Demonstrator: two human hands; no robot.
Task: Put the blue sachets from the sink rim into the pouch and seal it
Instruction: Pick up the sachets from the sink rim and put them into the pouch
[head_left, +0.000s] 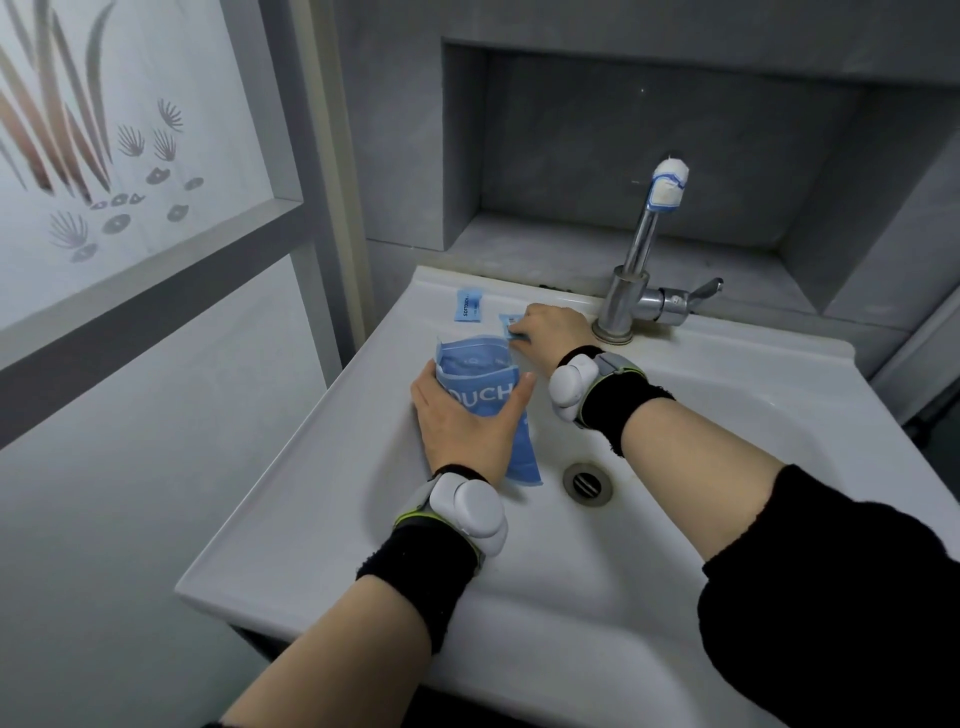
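My left hand (462, 421) grips a blue pouch (475, 366) with white lettering, holding it upright over the left side of the basin, its top open. One blue sachet (468, 305) lies flat on the back rim of the white sink (322, 457). A second blue sachet (510, 323) sits on the rim just right of it. My right hand (550, 330) rests on that second sachet, fingers pinched on its edge, hiding most of it.
A chrome tap (636, 275) with a side lever and a taped spout stands on the rim right of my right hand. The drain (588, 483) lies in the basin. A grey wall niche sits behind the sink, a frosted patterned window at left.
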